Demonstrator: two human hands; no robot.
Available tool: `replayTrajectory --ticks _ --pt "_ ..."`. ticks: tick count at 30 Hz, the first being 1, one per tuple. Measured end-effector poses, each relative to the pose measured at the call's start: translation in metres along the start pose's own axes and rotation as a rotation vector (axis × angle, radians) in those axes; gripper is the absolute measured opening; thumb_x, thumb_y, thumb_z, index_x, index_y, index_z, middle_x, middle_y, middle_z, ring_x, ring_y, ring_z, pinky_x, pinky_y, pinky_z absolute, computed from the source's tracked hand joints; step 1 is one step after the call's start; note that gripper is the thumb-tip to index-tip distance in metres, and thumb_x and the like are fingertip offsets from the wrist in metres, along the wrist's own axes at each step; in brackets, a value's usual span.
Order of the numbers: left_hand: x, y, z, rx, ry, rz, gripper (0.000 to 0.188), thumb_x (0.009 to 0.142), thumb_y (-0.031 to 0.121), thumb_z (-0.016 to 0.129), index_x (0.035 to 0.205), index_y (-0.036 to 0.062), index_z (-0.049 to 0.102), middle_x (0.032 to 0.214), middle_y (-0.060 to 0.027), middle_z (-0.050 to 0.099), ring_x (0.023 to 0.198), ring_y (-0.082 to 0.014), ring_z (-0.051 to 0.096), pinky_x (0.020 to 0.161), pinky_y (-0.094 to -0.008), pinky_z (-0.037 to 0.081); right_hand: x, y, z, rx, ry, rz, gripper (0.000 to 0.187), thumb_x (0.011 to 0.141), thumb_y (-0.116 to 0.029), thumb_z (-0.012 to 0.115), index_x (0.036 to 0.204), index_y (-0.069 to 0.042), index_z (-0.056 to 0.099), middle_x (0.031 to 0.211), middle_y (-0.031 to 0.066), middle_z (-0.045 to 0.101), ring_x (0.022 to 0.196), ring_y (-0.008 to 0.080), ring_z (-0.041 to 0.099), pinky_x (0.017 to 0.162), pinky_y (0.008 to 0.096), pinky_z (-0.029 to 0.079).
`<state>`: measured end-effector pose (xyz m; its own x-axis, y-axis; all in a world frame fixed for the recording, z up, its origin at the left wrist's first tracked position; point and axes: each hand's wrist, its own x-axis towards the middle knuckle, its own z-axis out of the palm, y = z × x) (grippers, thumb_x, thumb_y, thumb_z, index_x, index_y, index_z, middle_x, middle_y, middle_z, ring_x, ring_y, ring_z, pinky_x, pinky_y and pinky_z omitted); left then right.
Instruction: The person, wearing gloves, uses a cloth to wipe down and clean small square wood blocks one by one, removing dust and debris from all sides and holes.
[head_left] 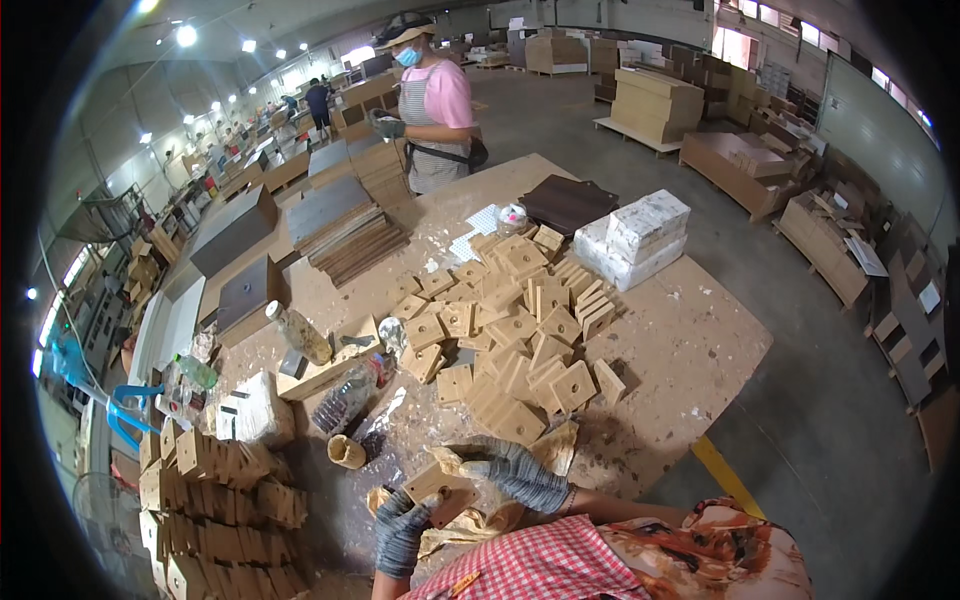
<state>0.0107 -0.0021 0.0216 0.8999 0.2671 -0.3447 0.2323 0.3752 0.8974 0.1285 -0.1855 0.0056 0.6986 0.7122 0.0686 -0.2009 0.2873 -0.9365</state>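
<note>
My left hand [400, 535], in a grey knit glove, is closed on a flat wooden block [438, 486] with small holes, held tilted over the near edge of the table. My right hand [518, 472], also gloved, reaches in from the right with its fingers pressed together at the block's upper edge. Something pale yellow shows at those fingertips; whether it is cloth or glove tips I cannot make out. A yellowish cloth [485, 522] lies beneath the hands. Beyond them spreads a heap of similar wooden blocks [515, 325], many with a round hole.
Stacked blocks [225, 500] rise at the near left. A cardboard tube [346, 452], a clear plastic bottle [345, 398] and a cloudy bottle [300, 333] stand or lie on the table [690, 350]. White wrapped packs [640, 235] sit at the far right. A masked co-worker [432, 110] stands beyond.
</note>
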Motion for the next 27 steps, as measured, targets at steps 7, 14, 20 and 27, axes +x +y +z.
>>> replayTrajectory --ticks 7,14,20,27 --pt "0.007 -0.002 -0.002 0.486 0.027 0.201 0.017 0.076 0.008 0.069 0.089 -0.0033 0.065 0.073 -0.0045 0.065 0.063 -0.0077 0.055 0.057 -0.0243 0.045 -0.002 -0.011 0.019 -0.473 0.036 -0.313 0.039 0.081 -0.022 0.069 0.115 -0.005 0.06 0.111 0.0071 0.055 0.106 0.0214 0.054 0.092 0.0321 0.043" --pt "-0.005 0.015 0.019 0.474 0.081 0.159 0.018 0.077 0.015 0.074 0.078 -0.0008 0.065 0.066 -0.0024 0.061 0.06 -0.0068 0.051 0.054 -0.0249 0.043 0.004 0.0 0.025 -0.641 0.012 -0.438 0.04 0.078 -0.021 0.071 0.114 -0.006 0.06 0.107 0.0099 0.054 0.102 0.0254 0.053 0.09 0.0349 0.044" --pt "0.003 0.024 0.018 0.387 -0.009 0.028 0.036 0.079 0.018 0.073 0.108 -0.002 0.063 0.088 -0.0052 0.067 0.077 -0.0105 0.06 0.069 -0.0234 0.05 0.0 -0.007 0.002 -0.193 0.218 -0.193 0.031 0.08 0.0 0.067 0.109 0.0 0.058 0.11 0.0084 0.059 0.105 0.018 0.057 0.089 0.027 0.049" --pt "0.0 0.023 0.015 0.334 0.002 0.055 0.031 0.08 0.016 0.071 0.103 -0.0036 0.063 0.084 -0.0062 0.066 0.072 -0.0096 0.059 0.064 -0.0237 0.049 0.001 -0.024 0.013 -0.394 0.113 -0.232 0.038 0.078 -0.007 0.07 0.115 -0.005 0.06 0.115 0.0064 0.056 0.106 0.0191 0.054 0.092 0.0288 0.044"
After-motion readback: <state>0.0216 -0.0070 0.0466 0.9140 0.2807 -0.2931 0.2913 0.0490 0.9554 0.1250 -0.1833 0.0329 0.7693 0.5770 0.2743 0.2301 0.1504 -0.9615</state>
